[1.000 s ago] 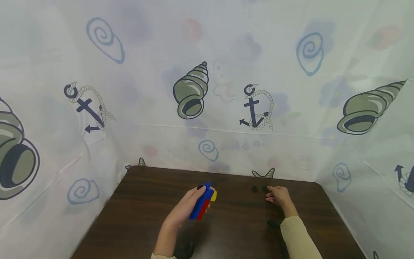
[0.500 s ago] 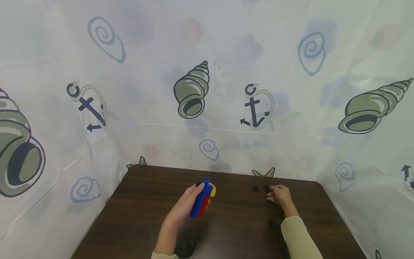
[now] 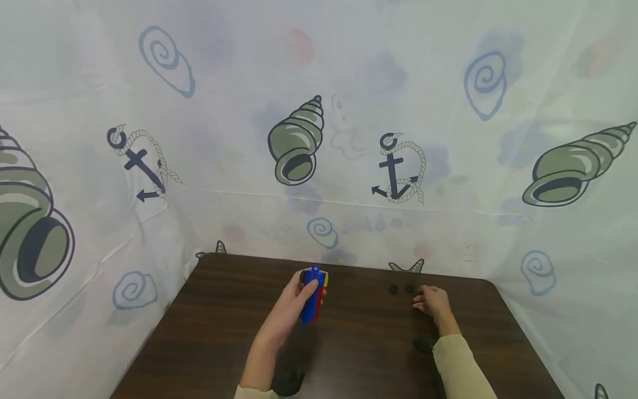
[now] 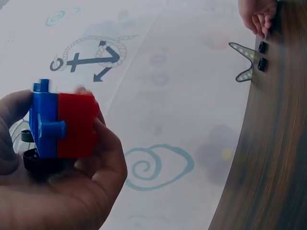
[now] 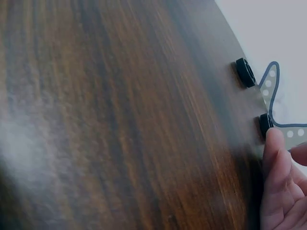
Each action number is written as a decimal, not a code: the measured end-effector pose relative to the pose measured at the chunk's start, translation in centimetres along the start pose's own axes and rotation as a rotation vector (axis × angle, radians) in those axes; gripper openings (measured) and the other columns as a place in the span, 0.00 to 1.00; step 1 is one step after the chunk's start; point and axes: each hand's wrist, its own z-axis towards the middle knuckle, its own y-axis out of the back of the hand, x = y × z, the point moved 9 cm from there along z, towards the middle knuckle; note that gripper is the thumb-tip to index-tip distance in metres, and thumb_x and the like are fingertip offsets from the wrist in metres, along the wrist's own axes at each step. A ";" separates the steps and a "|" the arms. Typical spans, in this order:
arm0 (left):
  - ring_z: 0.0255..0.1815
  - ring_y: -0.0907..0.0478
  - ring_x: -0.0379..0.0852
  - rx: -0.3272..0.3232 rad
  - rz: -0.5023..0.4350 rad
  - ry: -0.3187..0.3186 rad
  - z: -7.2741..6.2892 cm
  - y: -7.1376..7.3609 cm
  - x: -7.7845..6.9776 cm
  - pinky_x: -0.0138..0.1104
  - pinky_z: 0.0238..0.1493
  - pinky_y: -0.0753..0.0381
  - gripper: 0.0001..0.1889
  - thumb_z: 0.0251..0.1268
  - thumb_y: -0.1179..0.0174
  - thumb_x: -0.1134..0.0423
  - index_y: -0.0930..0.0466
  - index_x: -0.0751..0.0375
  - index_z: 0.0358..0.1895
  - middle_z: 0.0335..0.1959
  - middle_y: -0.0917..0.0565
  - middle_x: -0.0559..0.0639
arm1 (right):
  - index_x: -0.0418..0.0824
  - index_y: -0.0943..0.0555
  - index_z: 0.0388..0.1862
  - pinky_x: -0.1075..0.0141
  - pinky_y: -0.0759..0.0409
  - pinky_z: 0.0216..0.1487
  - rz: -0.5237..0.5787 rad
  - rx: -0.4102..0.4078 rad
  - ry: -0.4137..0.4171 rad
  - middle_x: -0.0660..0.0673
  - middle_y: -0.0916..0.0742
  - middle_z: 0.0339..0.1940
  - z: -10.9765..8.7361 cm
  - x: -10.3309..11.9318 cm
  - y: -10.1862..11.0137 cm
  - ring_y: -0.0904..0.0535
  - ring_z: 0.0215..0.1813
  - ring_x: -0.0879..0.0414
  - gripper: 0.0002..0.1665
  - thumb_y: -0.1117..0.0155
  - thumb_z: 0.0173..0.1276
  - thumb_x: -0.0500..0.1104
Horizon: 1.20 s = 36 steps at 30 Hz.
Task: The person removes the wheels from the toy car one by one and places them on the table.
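My left hand [image 3: 286,310] grips a blue and red toy vehicle [image 3: 310,302] in the air over the middle of the table. A yellow part shows at its top in the head view; black wheels [image 4: 41,160] show beneath it in the left wrist view. Two loose black wheels, a left one [image 3: 394,288] and a right one [image 3: 410,288], lie near the table's far edge. My right hand [image 3: 432,302] is just right of them with bent fingers, and a fingertip [image 5: 274,136] is right at the nearer wheel [image 5: 266,124]. Thumb and fingers stand apart there.
The dark wooden table [image 3: 224,310] has rounded far corners. A white cloth [image 3: 349,233] printed with shells and anchors hangs behind it and at both sides. Black pieces [image 3: 288,382] sit below each wrist.
The toy vehicle has turned more upright and risen slightly in my left hand. My right hand has eased a little to the right, and the right wheel shows more fully.
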 end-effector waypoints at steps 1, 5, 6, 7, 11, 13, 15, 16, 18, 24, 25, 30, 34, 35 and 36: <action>0.62 0.18 0.54 -0.014 0.006 -0.007 0.0 0.1 -0.1 0.48 0.63 0.17 0.35 0.82 0.44 0.37 0.39 0.52 0.79 0.66 0.17 0.62 | 0.20 0.33 0.72 0.72 0.16 0.29 0.010 -0.008 -0.002 0.46 0.11 0.26 -0.1 -0.1 0.1 0.13 0.24 0.61 0.30 0.51 0.84 0.42; 0.66 0.19 0.55 -0.059 0.008 -0.013 0.0 0.1 -0.3 0.57 0.71 0.22 0.39 0.78 0.37 0.40 0.42 0.51 0.81 0.68 0.18 0.60 | 0.21 0.30 0.70 0.73 0.17 0.29 0.040 -0.035 -0.009 0.48 0.12 0.27 -0.4 -0.3 0.3 0.14 0.25 0.62 0.28 0.51 0.84 0.42; 0.66 0.19 0.55 -0.071 0.012 -0.009 0.0 0.1 -0.4 0.58 0.71 0.23 0.39 0.77 0.36 0.40 0.42 0.50 0.81 0.68 0.18 0.60 | 0.21 0.29 0.69 0.73 0.17 0.29 0.047 -0.039 -0.008 0.49 0.12 0.27 -0.5 -0.4 0.4 0.15 0.25 0.62 0.28 0.51 0.84 0.42; 0.66 0.19 0.56 -0.080 0.020 -0.011 -0.1 0.0 -0.5 0.59 0.71 0.23 0.40 0.77 0.35 0.40 0.42 0.49 0.81 0.69 0.18 0.60 | 0.22 0.28 0.69 0.73 0.17 0.29 0.052 -0.045 -0.009 0.49 0.13 0.27 -0.6 -0.4 0.4 0.15 0.25 0.63 0.27 0.52 0.84 0.43; 0.70 0.22 0.58 -0.121 -0.010 -0.047 -0.5 0.0 -1.4 0.59 0.72 0.25 0.36 0.82 0.41 0.43 0.43 0.54 0.81 0.70 0.20 0.60 | 0.26 0.23 0.66 0.72 0.18 0.31 0.140 -0.028 -0.020 0.52 0.13 0.29 -1.5 -0.2 -0.1 0.18 0.27 0.63 0.25 0.49 0.85 0.46; 0.72 0.24 0.57 -0.151 -0.063 -0.065 -0.9 0.3 -1.9 0.57 0.74 0.27 0.32 0.86 0.46 0.46 0.43 0.56 0.81 0.71 0.21 0.59 | 0.29 0.22 0.66 0.71 0.19 0.32 0.186 -0.002 -0.025 0.54 0.12 0.30 -2.2 0.2 -0.7 0.19 0.28 0.63 0.25 0.49 0.85 0.48; 0.74 0.25 0.56 -0.177 -0.111 -0.082 -1.3 0.7 -2.3 0.56 0.77 0.29 0.29 0.89 0.50 0.49 0.44 0.57 0.81 0.71 0.21 0.58 | 0.31 0.22 0.66 0.70 0.20 0.33 0.228 0.033 -0.020 0.55 0.12 0.30 -3.0 0.9 -1.5 0.19 0.29 0.63 0.25 0.48 0.85 0.49; 0.74 0.25 0.56 -0.186 -0.122 -0.094 -1.5 0.8 -2.5 0.56 0.77 0.29 0.29 0.89 0.51 0.50 0.44 0.58 0.81 0.72 0.22 0.58 | 0.32 0.22 0.66 0.70 0.20 0.33 0.234 0.052 -0.009 0.55 0.13 0.30 -3.5 1.5 -2.1 0.20 0.29 0.63 0.25 0.48 0.86 0.49; 0.74 0.25 0.56 -0.205 -0.116 -0.099 -1.8 1.0 -2.5 0.56 0.78 0.29 0.28 0.89 0.50 0.50 0.42 0.55 0.81 0.71 0.21 0.57 | 0.32 0.23 0.66 0.70 0.21 0.34 0.232 0.099 0.018 0.55 0.13 0.30 -4.4 2.4 -3.2 0.21 0.29 0.63 0.24 0.47 0.86 0.50; 0.69 0.20 0.58 -0.216 0.026 -0.103 -2.2 0.6 -2.3 0.55 0.69 0.21 0.34 0.85 0.43 0.49 0.49 0.47 0.83 0.73 0.22 0.60 | 0.36 0.18 0.57 0.66 0.22 0.35 0.242 0.174 0.093 0.52 0.14 0.30 -7.5 4.9 -6.4 0.22 0.29 0.60 0.19 0.44 0.85 0.50; 0.67 0.18 0.57 -0.216 0.042 -0.105 -2.2 0.4 -2.2 0.53 0.66 0.20 0.34 0.85 0.42 0.50 0.50 0.46 0.83 0.73 0.23 0.59 | 0.36 0.18 0.56 0.66 0.22 0.35 0.240 0.184 0.109 0.52 0.14 0.30 -8.1 5.3 -6.9 0.22 0.29 0.59 0.18 0.44 0.86 0.49; 0.58 0.15 0.55 -0.207 0.151 -0.176 -2.3 -1.1 -2.5 0.47 0.57 0.15 0.34 0.82 0.37 0.57 0.48 0.43 0.79 0.70 0.24 0.62 | 0.33 0.17 0.53 0.65 0.21 0.33 0.187 0.256 0.209 0.49 0.15 0.28 -11.2 7.6 -9.8 0.22 0.27 0.57 0.18 0.42 0.86 0.48; 0.50 0.18 0.51 -0.223 0.315 -0.207 -2.5 -2.4 -2.6 0.41 0.46 0.13 0.34 0.79 0.35 0.60 0.44 0.40 0.78 0.64 0.19 0.60 | 0.36 0.19 0.58 0.63 0.18 0.33 0.106 0.354 0.346 0.45 0.14 0.31 -15.0 10.6 -12.0 0.21 0.26 0.56 0.19 0.42 0.86 0.51; 0.47 0.18 0.50 -0.228 0.359 -0.206 -2.6 -2.7 -2.7 0.40 0.43 0.15 0.34 0.79 0.35 0.60 0.44 0.41 0.78 0.62 0.18 0.60 | 0.37 0.21 0.61 0.63 0.17 0.34 0.080 0.377 0.400 0.42 0.14 0.33 -16.2 11.5 -12.6 0.20 0.26 0.55 0.19 0.43 0.87 0.51; 0.44 0.19 0.49 -0.230 0.400 -0.202 -2.6 -3.0 -2.6 0.39 0.41 0.16 0.34 0.78 0.35 0.60 0.43 0.41 0.78 0.59 0.17 0.59 | 0.39 0.23 0.65 0.63 0.16 0.34 0.051 0.395 0.454 0.41 0.14 0.34 -17.4 12.4 -13.1 0.20 0.27 0.55 0.19 0.43 0.87 0.50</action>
